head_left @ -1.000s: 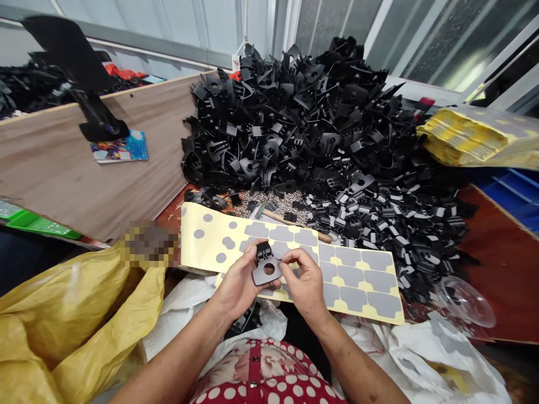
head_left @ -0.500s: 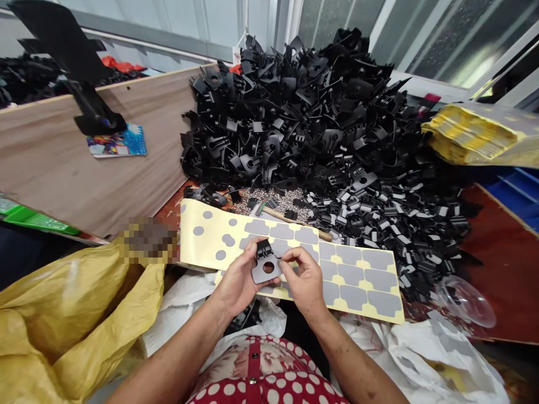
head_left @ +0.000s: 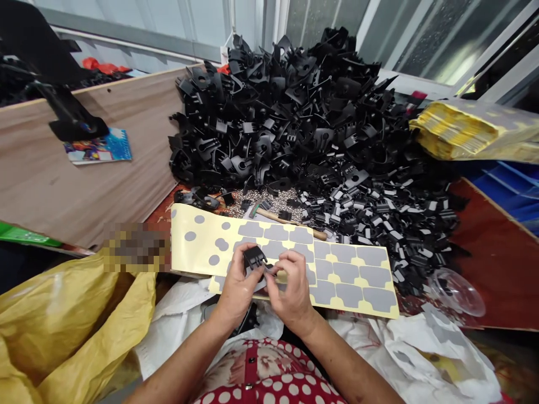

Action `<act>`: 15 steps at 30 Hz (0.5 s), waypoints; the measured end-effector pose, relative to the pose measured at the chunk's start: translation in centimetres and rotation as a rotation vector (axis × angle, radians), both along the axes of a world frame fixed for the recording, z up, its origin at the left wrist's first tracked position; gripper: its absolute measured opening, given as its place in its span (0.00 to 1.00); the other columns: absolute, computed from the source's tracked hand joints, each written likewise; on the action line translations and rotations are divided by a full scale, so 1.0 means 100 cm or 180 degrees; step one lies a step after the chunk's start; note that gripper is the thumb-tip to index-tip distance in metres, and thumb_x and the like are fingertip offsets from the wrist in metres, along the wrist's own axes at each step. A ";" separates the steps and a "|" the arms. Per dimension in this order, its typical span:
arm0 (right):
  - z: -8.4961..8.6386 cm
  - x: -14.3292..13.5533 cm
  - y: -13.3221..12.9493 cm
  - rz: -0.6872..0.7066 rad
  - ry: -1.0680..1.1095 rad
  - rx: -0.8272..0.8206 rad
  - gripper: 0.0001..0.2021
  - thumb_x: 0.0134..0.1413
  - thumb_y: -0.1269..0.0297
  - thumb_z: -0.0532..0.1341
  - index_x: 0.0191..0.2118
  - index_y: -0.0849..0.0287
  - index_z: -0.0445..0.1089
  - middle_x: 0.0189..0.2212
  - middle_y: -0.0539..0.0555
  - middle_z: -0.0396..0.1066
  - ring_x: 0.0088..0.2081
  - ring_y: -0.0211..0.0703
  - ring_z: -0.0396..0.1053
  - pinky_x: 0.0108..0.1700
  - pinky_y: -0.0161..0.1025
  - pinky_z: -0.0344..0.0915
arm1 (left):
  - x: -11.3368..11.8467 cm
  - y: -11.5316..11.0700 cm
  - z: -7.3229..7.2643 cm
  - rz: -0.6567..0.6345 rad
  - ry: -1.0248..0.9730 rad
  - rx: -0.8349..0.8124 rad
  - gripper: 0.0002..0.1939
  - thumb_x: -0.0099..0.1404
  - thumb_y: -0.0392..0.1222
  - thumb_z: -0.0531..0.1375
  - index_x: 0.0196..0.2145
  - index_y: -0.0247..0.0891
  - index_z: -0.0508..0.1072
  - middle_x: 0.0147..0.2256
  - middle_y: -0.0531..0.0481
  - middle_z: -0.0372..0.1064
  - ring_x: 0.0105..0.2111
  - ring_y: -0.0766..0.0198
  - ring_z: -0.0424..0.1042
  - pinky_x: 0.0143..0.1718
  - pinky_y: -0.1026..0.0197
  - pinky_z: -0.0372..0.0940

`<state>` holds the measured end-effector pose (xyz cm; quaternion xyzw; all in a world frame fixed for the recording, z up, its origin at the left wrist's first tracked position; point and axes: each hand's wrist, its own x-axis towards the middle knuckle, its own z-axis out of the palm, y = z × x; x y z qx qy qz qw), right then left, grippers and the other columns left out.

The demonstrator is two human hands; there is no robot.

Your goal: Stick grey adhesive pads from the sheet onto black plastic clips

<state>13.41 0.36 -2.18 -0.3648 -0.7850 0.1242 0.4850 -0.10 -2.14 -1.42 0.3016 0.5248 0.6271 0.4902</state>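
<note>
My left hand (head_left: 237,286) is closed around a black plastic part (head_left: 254,257), a clip-like piece with a grey flat face that is now mostly hidden by fingers. My right hand (head_left: 292,286) pinches thumb and forefinger together at the part's right side, where a small grey edge (head_left: 269,269) shows; whether it belongs to the part or is a loose film I cannot tell. Both hands are above the yellow backing sheets (head_left: 324,247), which carry rows of grey stickers (head_left: 347,273) and some grey round dots.
A big heap of black plastic parts (head_left: 290,101) fills the back of the red table (head_left: 501,269). Smaller black pieces (head_left: 357,207), metal bits and a hammer (head_left: 290,220) lie before it. A clear bowl (head_left: 457,292) is at right, a yellow sack (head_left: 71,325) at left.
The left hand has tilted the black part, so its grey face with the hole is turned from view. The right hand has shifted left and down against it. The whole view has swung slightly.
</note>
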 end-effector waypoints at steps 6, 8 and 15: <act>0.003 0.012 -0.005 -0.0541 -0.0543 0.0507 0.22 0.56 0.71 0.67 0.53 0.49 0.61 0.52 0.59 0.65 0.50 0.54 0.68 0.55 0.60 0.64 | 0.001 -0.007 -0.015 0.0081 0.0425 0.0117 0.20 0.62 0.39 0.66 0.51 0.46 0.67 0.43 0.52 0.67 0.42 0.62 0.69 0.45 0.62 0.67; 0.013 0.018 -0.001 -0.0397 -0.0255 -0.0423 0.22 0.53 0.66 0.70 0.51 0.51 0.62 0.48 0.58 0.68 0.49 0.54 0.69 0.52 0.56 0.67 | -0.005 -0.012 -0.009 -0.0324 0.0193 0.0058 0.23 0.63 0.43 0.67 0.54 0.48 0.66 0.39 0.53 0.67 0.35 0.63 0.69 0.36 0.63 0.70; 0.043 0.036 0.061 0.1648 -0.0923 -0.2780 0.07 0.57 0.68 0.65 0.42 0.55 0.75 0.33 0.48 0.76 0.32 0.38 0.71 0.36 0.34 0.66 | -0.052 -0.047 0.008 -0.1916 0.1887 0.0387 0.22 0.71 0.36 0.53 0.57 0.52 0.74 0.52 0.48 0.74 0.51 0.55 0.74 0.54 0.56 0.70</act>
